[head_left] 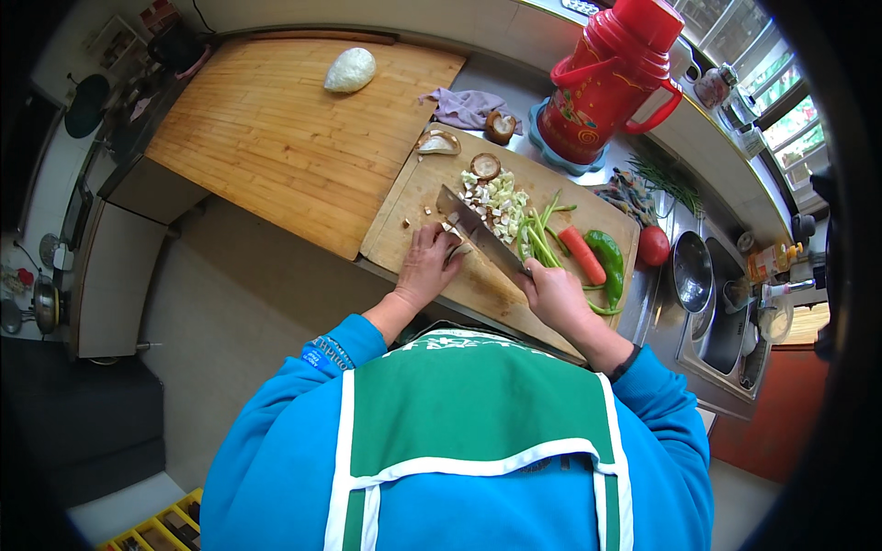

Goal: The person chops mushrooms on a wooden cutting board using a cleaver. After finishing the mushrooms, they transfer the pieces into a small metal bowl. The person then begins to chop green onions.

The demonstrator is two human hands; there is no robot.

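Observation:
My right hand [561, 296] grips the handle of a cleaver [477, 227], its broad blade slanting over the wooden cutting board [393, 237]. Close to the blade, my left hand [431, 265] has its fingers bent around a piece of mushroom [451, 237], mostly hidden by them. Diced mushroom and pale chopped vegetable [506, 203] form a pile beyond the blade. A whole mushroom cap [485, 166] touches that pile, and a cut mushroom piece [438, 142] lies at the far left corner. Green stalks [541, 237], a carrot piece [582, 255] and a green pepper [608, 262] lie on the right.
A red thermos [603, 89] stands behind the board on a blue base. Nearby are a purple cloth [475, 109], another mushroom [500, 127] and a tomato [653, 246]. A black bowl [692, 272] sits by the sink [730, 324]. One wrapped pale item [351, 70] rests on the wooden counter [289, 138].

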